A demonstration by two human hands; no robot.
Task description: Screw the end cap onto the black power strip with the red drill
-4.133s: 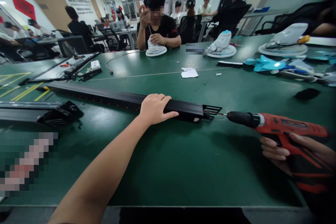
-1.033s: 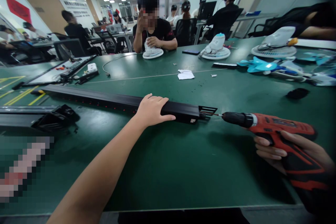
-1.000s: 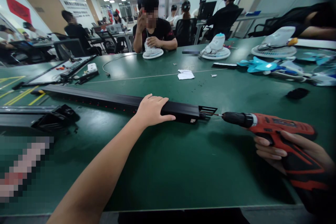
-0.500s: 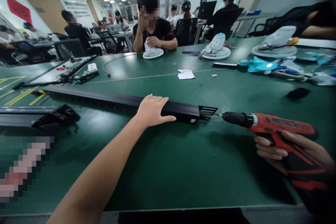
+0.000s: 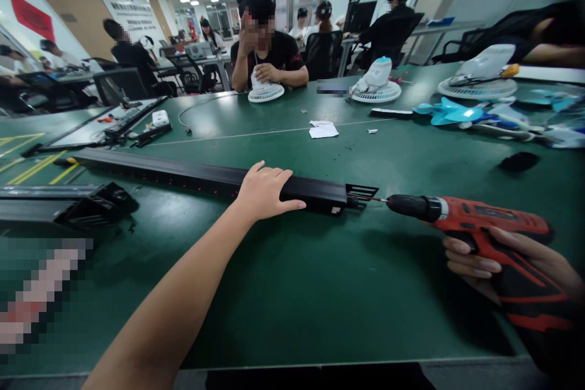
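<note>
A single view here, worn on the person's own head — facing forward and down over the broad, glossy green-topped table [image 5: 347,292], its near edge running along the bottom. The bare left hand [image 5: 262,192] falls close to mid-view, the bare right hand [image 5: 542,259] closer yet, lower right! Past the table, the room stretches deep — and that dark upper-right corner? Possibly something crowding the lens.

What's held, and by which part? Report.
Right hand: the red cordless drill, by its handle. Left hand: laid over the long black bar, near its right end; grip unclear.
</note>
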